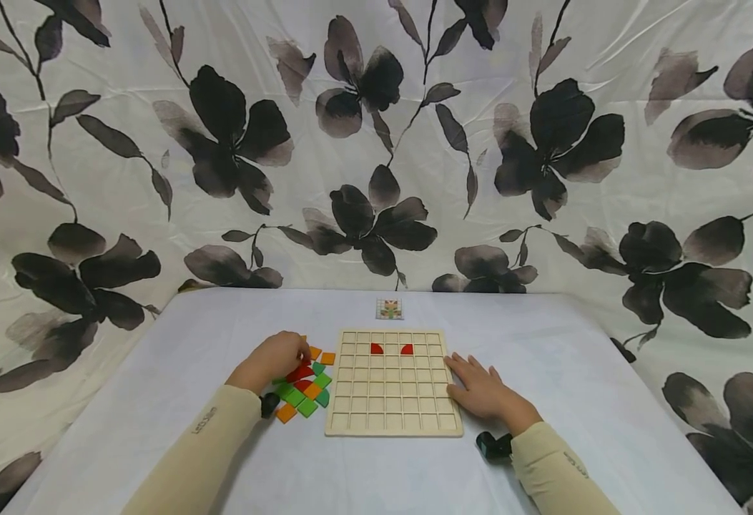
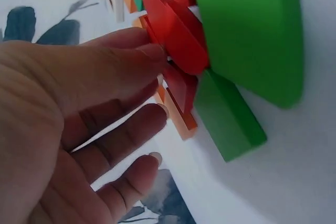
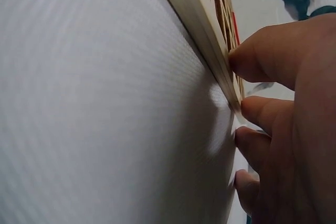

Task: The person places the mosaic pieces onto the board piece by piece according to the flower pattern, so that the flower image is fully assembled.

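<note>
At the pile of coloured pieces, my left hand (image 1: 279, 355) has its thumb and forefinger together at the edge of a red piece (image 2: 181, 32), seemingly pinching it; the forefinger's tip is partly hidden. Its other fingers are loosely bent in the left wrist view. Green tiles (image 1: 307, 407) and orange tiles (image 1: 286, 413) lie close around. To the right of the pile is a wooden grid board (image 1: 394, 434), with two red quarter-circle pieces (image 1: 377, 349) in its upper cells. My right hand (image 1: 479, 386) rests with spread fingers on the board's right edge.
Beyond the board lies a small pattern card (image 1: 390, 309) with a coloured figure. A white cloth (image 1: 189, 343) covers the table, and a floral curtain (image 1: 376, 143) hangs behind it. Black devices (image 1: 495, 446) are worn at both wrists.
</note>
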Demonstrator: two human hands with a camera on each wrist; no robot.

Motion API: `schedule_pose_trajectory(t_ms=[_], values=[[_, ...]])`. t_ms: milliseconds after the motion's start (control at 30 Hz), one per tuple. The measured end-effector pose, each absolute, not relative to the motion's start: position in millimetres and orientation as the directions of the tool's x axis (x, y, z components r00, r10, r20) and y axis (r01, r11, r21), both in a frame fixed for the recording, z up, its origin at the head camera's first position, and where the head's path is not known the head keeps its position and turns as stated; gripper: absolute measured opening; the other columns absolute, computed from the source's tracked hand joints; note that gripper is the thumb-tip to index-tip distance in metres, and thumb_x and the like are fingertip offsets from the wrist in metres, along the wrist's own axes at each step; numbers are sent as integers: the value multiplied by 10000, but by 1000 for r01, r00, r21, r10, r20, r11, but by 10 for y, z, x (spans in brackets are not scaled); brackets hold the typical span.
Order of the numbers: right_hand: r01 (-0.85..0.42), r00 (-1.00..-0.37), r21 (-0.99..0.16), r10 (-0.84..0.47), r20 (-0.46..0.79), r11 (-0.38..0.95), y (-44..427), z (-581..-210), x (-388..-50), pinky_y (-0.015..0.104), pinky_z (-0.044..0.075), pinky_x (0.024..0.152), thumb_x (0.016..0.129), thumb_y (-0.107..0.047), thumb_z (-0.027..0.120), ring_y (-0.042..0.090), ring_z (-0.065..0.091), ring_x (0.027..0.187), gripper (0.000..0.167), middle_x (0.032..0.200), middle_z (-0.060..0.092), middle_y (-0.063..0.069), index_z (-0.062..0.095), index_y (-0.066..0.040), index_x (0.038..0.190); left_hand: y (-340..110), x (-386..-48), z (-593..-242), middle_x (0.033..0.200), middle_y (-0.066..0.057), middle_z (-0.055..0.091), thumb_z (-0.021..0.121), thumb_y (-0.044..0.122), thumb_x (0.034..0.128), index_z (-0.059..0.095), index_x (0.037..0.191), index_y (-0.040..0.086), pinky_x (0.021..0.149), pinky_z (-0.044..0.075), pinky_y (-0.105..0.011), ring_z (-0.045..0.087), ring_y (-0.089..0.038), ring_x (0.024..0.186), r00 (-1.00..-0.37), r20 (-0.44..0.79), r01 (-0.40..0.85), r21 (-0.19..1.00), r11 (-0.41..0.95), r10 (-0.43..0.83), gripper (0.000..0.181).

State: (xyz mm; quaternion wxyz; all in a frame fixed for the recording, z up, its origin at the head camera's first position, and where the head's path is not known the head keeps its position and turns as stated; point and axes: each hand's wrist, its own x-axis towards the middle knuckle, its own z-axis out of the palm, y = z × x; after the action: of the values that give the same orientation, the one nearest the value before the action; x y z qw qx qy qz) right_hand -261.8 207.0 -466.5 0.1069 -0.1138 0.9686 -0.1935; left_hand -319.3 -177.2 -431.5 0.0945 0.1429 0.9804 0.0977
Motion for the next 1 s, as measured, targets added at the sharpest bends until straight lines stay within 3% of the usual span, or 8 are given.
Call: schedule_pose_trajectory(t_ms=[300, 533, 767, 1000], values=[[-181, -950, -404, -266, -164, 897, 2046, -4627, -2602, 670, 70, 1135, 1000, -322, 446, 394, 148, 1483, 573, 1594, 263, 106, 308, -129, 1521, -1826, -3184, -4265, 1098, -76, 659, 594, 51, 922, 738, 1036, 108, 1001, 468, -451, 565, -223, 981, -924, -187, 296, 206, 933, 334, 192], [-184, -952, -402, -264, -153, 897, 2045, -4635, -2600, 668, 78, 1134, 999, -320, 449, 399, 157, 1479, 572, 1591, 269, 112, 314, -123, 1518, -1870, -3266, -4294, 913, -30, 638, 619, 31, 887, 705, 905, 99, 885, 510, -386, 532, -189, 832, -913, -196, 308, 241, 921, 357, 111], [-186, -952, -399, -266, -153, 898, 2059, -4645, -2598, 672, 77, 1132, 998, -316, 442, 402, 156, 1479, 572, 1591, 266, 117, 311, -117, 1519, -1954, -3321, -4356, 1001, -49, 660, 627, 44, 887, 713, 982, 85, 947, 496, -432, 554, -199, 906, -915, -205, 281, 295, 913, 348, 135], [-184, -953, -409, -264, -147, 894, 2059, -4631, -2580, 675, 77, 1130, 995, -311, 439, 412, 159, 1475, 568, 1587, 272, 127, 321, -114, 1514, -1956, -3325, -4340, 971, -48, 654, 647, 78, 893, 699, 996, 62, 902, 515, -412, 548, -198, 869, -915, -230, 261, 284, 923, 330, 116]])
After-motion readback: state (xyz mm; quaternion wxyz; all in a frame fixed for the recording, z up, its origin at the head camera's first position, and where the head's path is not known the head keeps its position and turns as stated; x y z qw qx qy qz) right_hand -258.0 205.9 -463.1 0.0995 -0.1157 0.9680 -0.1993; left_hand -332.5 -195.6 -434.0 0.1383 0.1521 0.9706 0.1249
